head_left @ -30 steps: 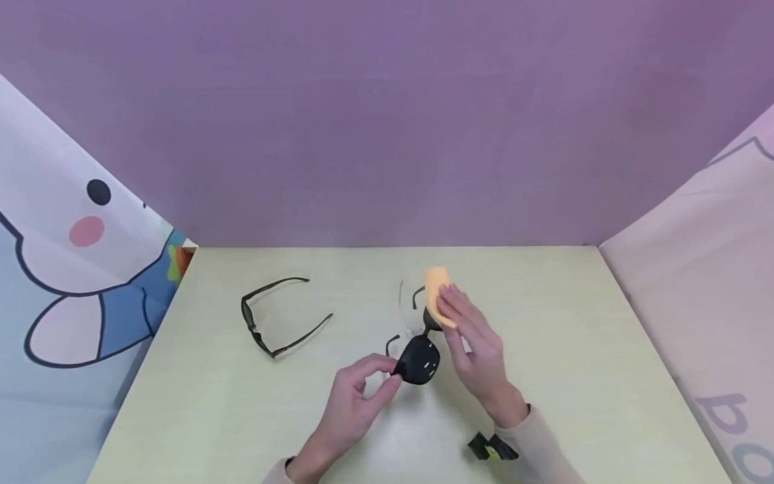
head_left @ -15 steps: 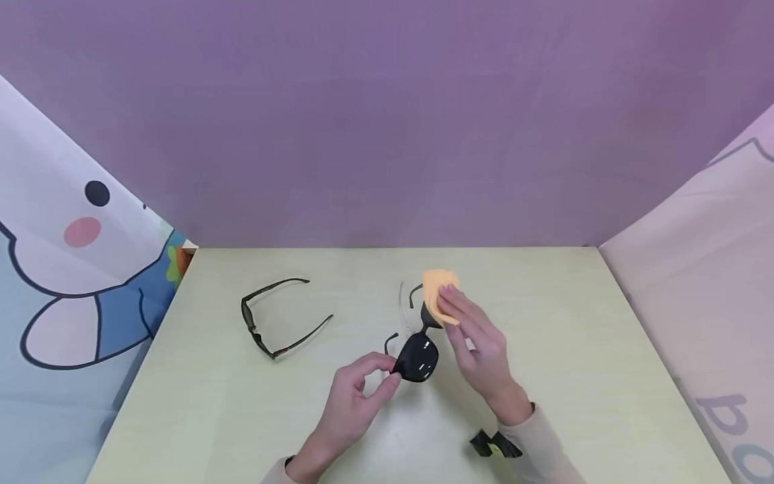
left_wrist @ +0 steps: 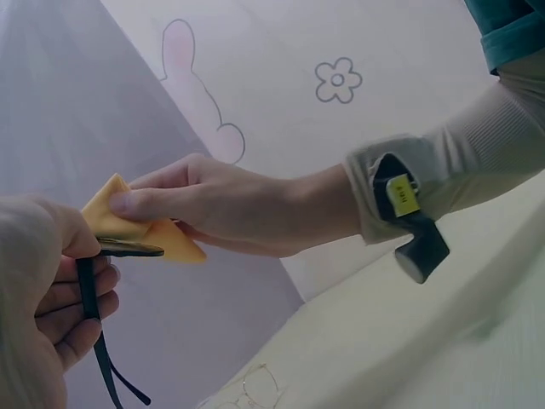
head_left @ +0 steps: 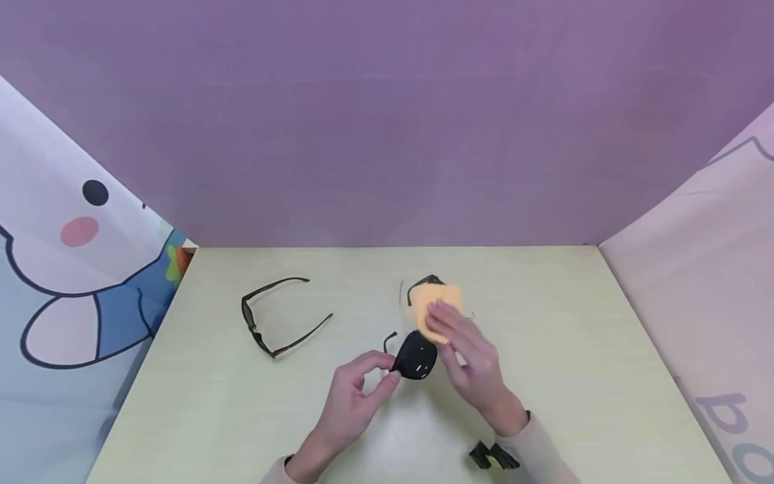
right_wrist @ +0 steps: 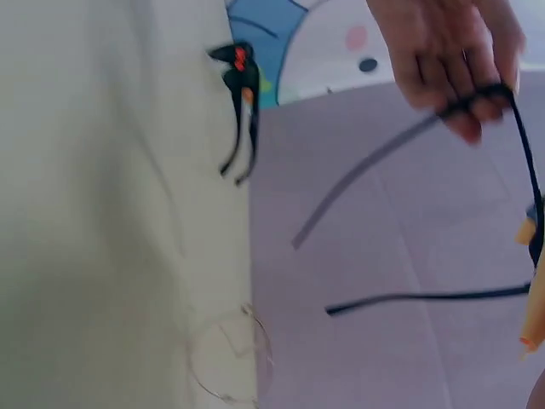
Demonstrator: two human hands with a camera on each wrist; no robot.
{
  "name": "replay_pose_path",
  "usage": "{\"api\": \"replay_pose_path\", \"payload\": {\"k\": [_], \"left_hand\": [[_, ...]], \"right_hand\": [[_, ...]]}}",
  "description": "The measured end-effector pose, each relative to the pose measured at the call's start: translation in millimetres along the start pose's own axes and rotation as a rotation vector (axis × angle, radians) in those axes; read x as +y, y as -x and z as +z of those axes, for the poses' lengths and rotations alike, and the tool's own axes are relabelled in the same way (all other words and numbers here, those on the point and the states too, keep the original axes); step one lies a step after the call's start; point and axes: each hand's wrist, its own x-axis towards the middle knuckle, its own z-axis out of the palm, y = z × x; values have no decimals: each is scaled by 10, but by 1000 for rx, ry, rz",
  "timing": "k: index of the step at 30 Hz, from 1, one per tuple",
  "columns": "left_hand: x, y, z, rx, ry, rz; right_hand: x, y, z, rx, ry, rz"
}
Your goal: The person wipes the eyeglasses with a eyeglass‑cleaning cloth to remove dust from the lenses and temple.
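Observation:
Black sunglasses (head_left: 416,356) are held above the table, lenses facing up toward the head camera. My left hand (head_left: 357,407) pinches their near corner between thumb and fingers. With its fingertips and thumb, my right hand (head_left: 474,356) grips an orange cloth (head_left: 434,306), folded over the sunglasses' far lens and hiding most of it. The near lens shows bare and shiny. In the left wrist view the cloth (left_wrist: 119,223) wraps the lens edge. Both temples (right_wrist: 426,296) stick out in the right wrist view, away from the hands.
Dark-framed glasses (head_left: 250,317) lie unfolded on the pale table (head_left: 211,417), left of the hands. Thin wire-framed glasses (right_wrist: 194,373) lie on it too, partly hidden behind the held pair in the head view. A black strapped piece (head_left: 492,457) sits at the right cuff.
My right hand has drawn the cloth toward me and slightly left across the far lens, so the sunglasses' far corner now shows beyond it. The left hand keeps almost the same place.

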Motion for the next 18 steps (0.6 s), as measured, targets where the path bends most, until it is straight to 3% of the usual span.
{"api": "replay_pose_path", "payload": {"k": [6, 14, 18], "left_hand": [[20, -13, 21, -21, 24, -11], [56, -15, -4, 9, 7, -17], [68, -17, -4, 2, 35, -28]], "right_hand": [[76, -87, -84, 72, 44, 90], [-53, -27, 3, -10, 10, -76], [-13, -62, -37, 28, 63, -20]]}}
